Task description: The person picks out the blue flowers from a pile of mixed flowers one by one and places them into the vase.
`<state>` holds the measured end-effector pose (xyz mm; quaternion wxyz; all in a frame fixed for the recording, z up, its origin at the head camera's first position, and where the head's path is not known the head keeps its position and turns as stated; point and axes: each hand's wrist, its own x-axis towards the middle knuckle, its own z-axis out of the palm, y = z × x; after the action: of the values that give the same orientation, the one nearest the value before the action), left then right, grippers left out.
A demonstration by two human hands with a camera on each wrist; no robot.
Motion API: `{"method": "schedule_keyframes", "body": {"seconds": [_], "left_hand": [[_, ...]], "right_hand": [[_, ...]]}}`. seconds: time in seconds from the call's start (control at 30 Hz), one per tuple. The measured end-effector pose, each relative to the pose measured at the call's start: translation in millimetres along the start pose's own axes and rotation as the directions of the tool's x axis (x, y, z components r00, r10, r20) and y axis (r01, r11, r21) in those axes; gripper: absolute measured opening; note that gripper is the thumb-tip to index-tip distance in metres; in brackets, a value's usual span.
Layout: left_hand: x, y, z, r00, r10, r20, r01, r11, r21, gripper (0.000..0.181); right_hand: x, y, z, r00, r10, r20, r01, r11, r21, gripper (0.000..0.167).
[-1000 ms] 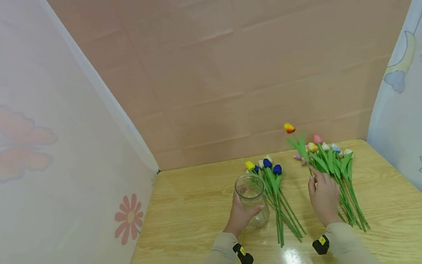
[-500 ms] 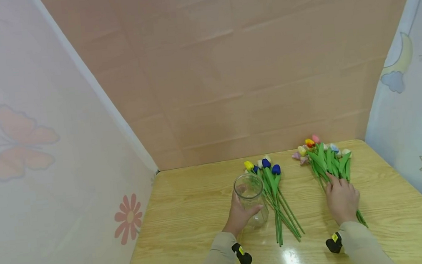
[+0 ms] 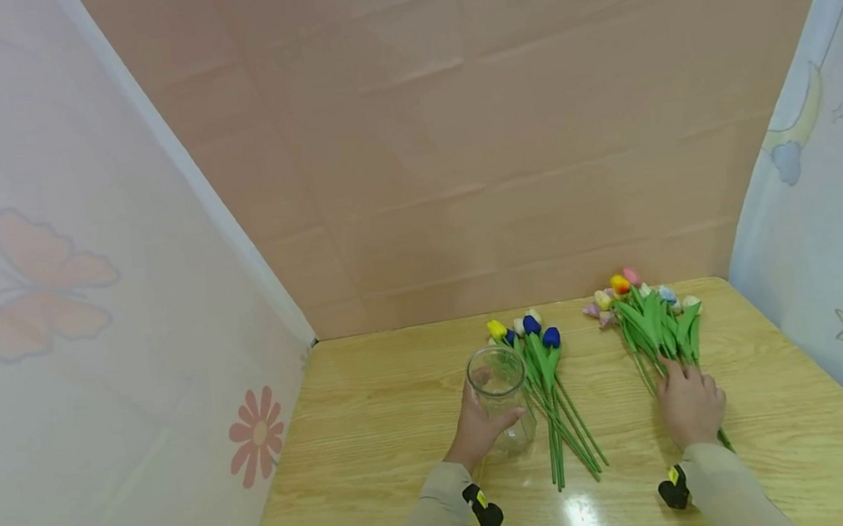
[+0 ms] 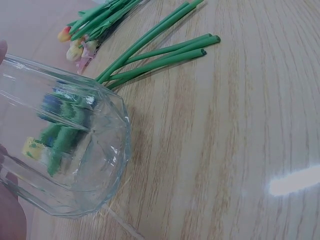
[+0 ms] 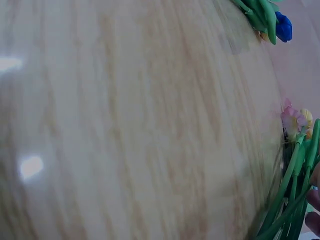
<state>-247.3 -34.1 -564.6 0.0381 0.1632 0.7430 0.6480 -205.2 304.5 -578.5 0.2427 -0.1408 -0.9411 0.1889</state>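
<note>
My left hand grips a clear glass vase, standing on the table with its round mouth up. In the left wrist view the faceted base of the vase fills the left side, and parts of my fingers show at the edge. My right hand lies over the stems of the right bunch of tulips. An orange-red tulip lies on top of that bunch. In the right wrist view fingertips touch the green stems; whether they pinch one is hidden.
Between the hands lies a second bunch of tulips with blue, yellow and white heads, close beside the vase. The wooden table meets a brown sheet at the back. Printed cloth walls stand left and right.
The orange-red tulip, held up a second ago, has come down onto the right bunch. My right hand moved right, then slightly back towards me. My left hand stays on the vase.
</note>
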Motion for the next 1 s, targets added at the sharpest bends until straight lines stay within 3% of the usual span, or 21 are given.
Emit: {"method": "schedule_keyframes", "body": {"seconds": [0.3,0.47,0.6,0.7,0.8,0.9,1.0], "left_hand": [[0.2,2.0,-0.2,1.000,0.007,0.009,-0.007,1.000,-0.014,0.081],[-1.0,3.3,0.1,1.000,0.000,0.004,0.000,1.000,-0.014,0.080],[-1.8,3.8,0.0,1.000,-0.010,0.003,0.010,1.000,-0.015,0.080],[-2.6,3.6,-0.2,1.000,-0.014,0.008,0.014,1.000,-0.017,0.080],[-3.6,7.2,-0.7,1.000,-0.019,0.013,0.019,1.000,-0.022,0.080],[-2.9,6.7,-0.2,0.999,-0.031,0.007,0.031,0.999,-0.011,0.082],[-1.8,2.7,1.2,0.999,-0.033,0.000,0.033,0.999,-0.009,0.083]], "right_hand": [[3.5,-2,4,0.997,-0.042,-0.059,0.041,0.999,-0.018,0.031],[9.5,-25,4,0.978,-0.162,-0.130,0.160,0.987,-0.026,0.030],[10.7,-51,6,0.954,-0.273,-0.122,0.276,0.961,0.005,0.027],[9.6,-72,8,0.944,-0.328,-0.016,0.328,0.941,0.083,0.024],[7.0,-91,11,0.919,-0.334,0.210,0.299,0.936,0.184,0.023],[1.4,-105,16,0.847,-0.319,0.425,0.246,0.944,0.218,0.020],[-7.1,-113,21,0.781,-0.318,0.537,0.236,0.947,0.218,0.010]]}}
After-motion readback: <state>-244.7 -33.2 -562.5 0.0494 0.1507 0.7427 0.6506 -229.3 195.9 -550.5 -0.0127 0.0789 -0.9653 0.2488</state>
